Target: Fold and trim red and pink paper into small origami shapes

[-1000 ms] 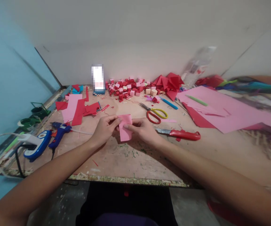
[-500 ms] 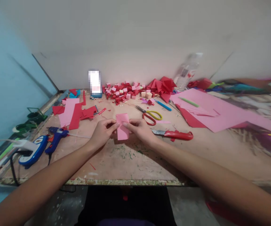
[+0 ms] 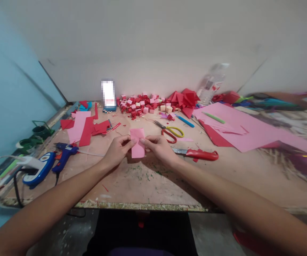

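Both of my hands hold a small pink paper rectangle (image 3: 138,143) upright above the middle of the wooden table (image 3: 143,181). My left hand (image 3: 118,149) pinches its left edge with thumb and fingers closed. My right hand (image 3: 159,147) pinches its right edge in the same way. The paper's upper half stands free above my fingers. A red-handled knife (image 3: 198,154) lies just right of my right hand, and scissors (image 3: 171,131) with a yellow and a red handle lie behind it.
A blue glue gun (image 3: 64,151) and a blue-white device (image 3: 37,170) with cables lie at the left. Red and pink paper strips (image 3: 82,124) sit behind them. Small red and pink cubes (image 3: 141,104) line the wall. Large pink sheets (image 3: 246,129) cover the right. A plastic bottle (image 3: 212,82) stands at the back.
My hands and the pink paper stay almost where they were; the paper sits slightly more upright between my fingers. The view has shifted a little.
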`<state>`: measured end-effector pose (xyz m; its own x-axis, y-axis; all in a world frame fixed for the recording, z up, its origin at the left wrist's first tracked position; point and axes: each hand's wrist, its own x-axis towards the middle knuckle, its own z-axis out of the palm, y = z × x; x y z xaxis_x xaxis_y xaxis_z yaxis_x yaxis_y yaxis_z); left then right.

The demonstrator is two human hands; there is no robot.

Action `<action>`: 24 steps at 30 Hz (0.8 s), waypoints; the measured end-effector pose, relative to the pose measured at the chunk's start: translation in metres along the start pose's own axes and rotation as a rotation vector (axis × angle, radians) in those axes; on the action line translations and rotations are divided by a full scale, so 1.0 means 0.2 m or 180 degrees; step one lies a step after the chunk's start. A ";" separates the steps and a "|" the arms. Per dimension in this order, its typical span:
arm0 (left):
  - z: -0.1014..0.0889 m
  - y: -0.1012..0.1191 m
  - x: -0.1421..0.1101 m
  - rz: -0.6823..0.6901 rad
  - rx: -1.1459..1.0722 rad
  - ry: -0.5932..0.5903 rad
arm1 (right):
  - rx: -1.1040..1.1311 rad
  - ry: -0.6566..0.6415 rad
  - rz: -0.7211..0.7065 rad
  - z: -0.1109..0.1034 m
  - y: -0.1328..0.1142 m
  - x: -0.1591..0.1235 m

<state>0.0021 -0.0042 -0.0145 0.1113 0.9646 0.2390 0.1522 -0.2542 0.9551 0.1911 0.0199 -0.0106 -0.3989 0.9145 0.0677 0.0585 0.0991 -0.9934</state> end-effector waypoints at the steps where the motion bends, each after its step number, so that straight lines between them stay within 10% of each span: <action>1: 0.00 0.01 0.00 0.0045 0.0067 0.0043 | 0.0015 -0.0032 0.0055 0.00 0.00 0.00; 24: -0.05 -0.06 0.02 0.0265 0.0295 0.0287 | 0.0715 -0.0583 0.0605 0.04 0.02 -0.02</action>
<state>-0.0085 0.0027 -0.0232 0.0394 0.9413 0.3353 0.2366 -0.3348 0.9121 0.1857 0.0130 -0.0162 -0.5590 0.8207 -0.1183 -0.0470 -0.1738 -0.9837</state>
